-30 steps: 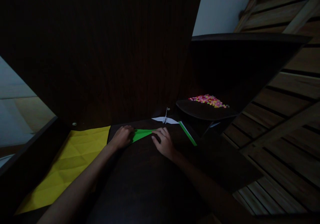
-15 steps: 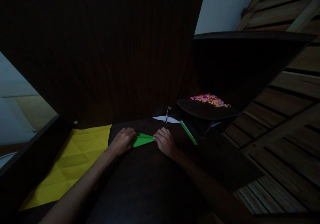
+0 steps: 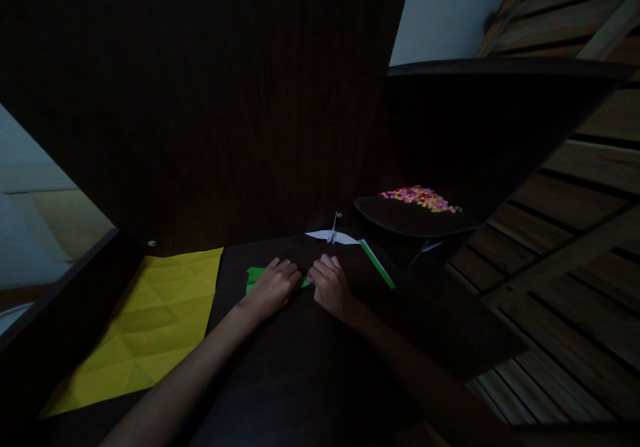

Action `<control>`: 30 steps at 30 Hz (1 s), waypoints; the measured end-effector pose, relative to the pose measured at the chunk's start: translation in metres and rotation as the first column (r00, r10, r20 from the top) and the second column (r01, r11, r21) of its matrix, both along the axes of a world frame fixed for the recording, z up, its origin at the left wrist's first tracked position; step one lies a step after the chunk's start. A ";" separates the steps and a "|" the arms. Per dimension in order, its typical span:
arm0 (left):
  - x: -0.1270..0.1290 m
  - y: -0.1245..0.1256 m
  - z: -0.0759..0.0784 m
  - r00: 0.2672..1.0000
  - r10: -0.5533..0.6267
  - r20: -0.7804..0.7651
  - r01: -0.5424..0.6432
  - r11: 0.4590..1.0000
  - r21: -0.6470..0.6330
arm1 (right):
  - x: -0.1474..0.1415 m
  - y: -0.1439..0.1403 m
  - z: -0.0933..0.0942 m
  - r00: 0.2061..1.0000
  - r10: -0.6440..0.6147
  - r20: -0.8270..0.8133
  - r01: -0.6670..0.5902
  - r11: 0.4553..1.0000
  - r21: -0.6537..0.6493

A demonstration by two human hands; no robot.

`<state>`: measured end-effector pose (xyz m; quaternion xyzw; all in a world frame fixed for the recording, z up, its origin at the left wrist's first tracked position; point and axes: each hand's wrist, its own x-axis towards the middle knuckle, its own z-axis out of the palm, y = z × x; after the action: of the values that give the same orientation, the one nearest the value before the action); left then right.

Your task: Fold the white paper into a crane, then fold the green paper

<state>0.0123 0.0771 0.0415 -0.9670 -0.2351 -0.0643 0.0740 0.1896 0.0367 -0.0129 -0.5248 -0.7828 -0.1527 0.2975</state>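
A folded green paper [image 3: 253, 276] lies on the dark table [image 3: 300, 360] and is mostly covered by my hands. My left hand [image 3: 273, 287] presses flat on top of it. My right hand [image 3: 329, 283] touches its right tip, fingers curled against the left hand's fingertips. Only the paper's left end and a sliver between the hands show. The scene is very dim.
A creased yellow sheet [image 3: 155, 320] lies at the left. A white paper crane [image 3: 332, 236] stands behind the hands, a green paper strip [image 3: 377, 264] beside it. A dark tray [image 3: 400, 222] of small colourful pieces [image 3: 418, 198] sits at the right. A dark wooden panel [image 3: 225, 100] rises behind.
My left hand slid right over the green paper to meet my right hand. The paper's left end is now uncovered and its middle is hidden.
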 end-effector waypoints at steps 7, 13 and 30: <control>0.008 -0.002 -0.001 0.998 0.032 0.050 -0.032 0.999 0.003 | 0.001 0.000 0.002 1.000 0.011 0.020 -0.012 0.999 0.036; 0.005 0.002 0.006 0.995 0.067 0.070 -0.068 0.997 0.019 | 0.002 -0.001 0.001 0.997 -0.023 -0.072 0.026 0.999 0.043; 0.002 -0.005 -0.003 0.995 -0.002 0.095 0.000 1.000 0.023 | 0.000 -0.002 -0.003 0.984 0.133 -0.119 -0.111 0.978 0.175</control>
<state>0.0140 0.0723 0.0382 -0.9621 -0.2371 -0.1131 0.0736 0.1895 0.0344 -0.0154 -0.4579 -0.7768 -0.1648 0.3997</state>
